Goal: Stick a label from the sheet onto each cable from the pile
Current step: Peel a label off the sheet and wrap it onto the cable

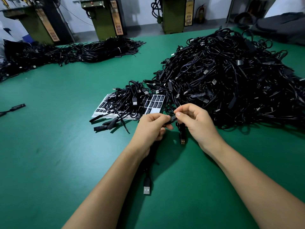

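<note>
My left hand and right hand meet just above the green table, both pinching the same small black cable with white print on it. My left fingers curl around its near-left end; my right thumb and forefinger press on its right end. From that spot, 1 USB plug hangs down between my wrists, and another USB plug lies on the table beside my left forearm. Just beyond my hands lies the label sheet, partly covered by loose cables. The big pile of black cables rises to the far right, touching the sheet's right edge. A second heap stretches along the far left.
</note>
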Demonstrator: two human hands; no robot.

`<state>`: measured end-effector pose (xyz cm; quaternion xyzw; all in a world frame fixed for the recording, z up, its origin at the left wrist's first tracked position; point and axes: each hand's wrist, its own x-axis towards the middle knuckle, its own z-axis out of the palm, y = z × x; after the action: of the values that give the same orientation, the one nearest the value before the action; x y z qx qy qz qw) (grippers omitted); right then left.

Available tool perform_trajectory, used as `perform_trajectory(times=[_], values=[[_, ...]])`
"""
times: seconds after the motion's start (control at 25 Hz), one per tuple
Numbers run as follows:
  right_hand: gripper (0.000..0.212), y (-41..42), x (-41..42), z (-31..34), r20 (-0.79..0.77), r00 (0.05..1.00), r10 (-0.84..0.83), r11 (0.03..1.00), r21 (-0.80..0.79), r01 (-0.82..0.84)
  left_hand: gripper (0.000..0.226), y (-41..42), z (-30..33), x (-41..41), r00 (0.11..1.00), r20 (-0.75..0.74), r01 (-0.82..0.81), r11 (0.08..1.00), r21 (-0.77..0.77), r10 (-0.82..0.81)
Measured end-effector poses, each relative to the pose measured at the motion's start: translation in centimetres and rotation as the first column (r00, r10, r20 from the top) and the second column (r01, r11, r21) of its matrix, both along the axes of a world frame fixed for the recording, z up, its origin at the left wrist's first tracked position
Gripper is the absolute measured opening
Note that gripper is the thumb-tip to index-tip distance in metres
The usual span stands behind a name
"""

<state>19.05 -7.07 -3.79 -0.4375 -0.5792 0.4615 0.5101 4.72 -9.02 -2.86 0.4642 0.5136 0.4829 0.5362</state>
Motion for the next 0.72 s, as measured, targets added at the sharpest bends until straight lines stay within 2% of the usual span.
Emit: perform_trajectory(times=[0.2,0.36,0.72], values=[[0.009,0.02,-0.04,-0.09,0.082,0.996,0.029,0.999,0.012,-0.030,0.026,-0.20,-0.32,0.17,0.996,-0.078,0.047,0.998,0.052,-0.042],[0.013,0.07,0.00,-0.07,0.004,0.999,0.044,0.999,-0.014,-0.043,0.016,-0.12,-0.56,0.13,0.993,-0.099,0.065,0.996,0.057,-0.059],[0.017,0.10,0.05,-0.11,-0.048,0.995,0.085,0.995,-0.046,-0.087,0.021,-0.10,-0.58,0.17,0.994,-0.109,0.018,0.998,0.064,-0.011]])
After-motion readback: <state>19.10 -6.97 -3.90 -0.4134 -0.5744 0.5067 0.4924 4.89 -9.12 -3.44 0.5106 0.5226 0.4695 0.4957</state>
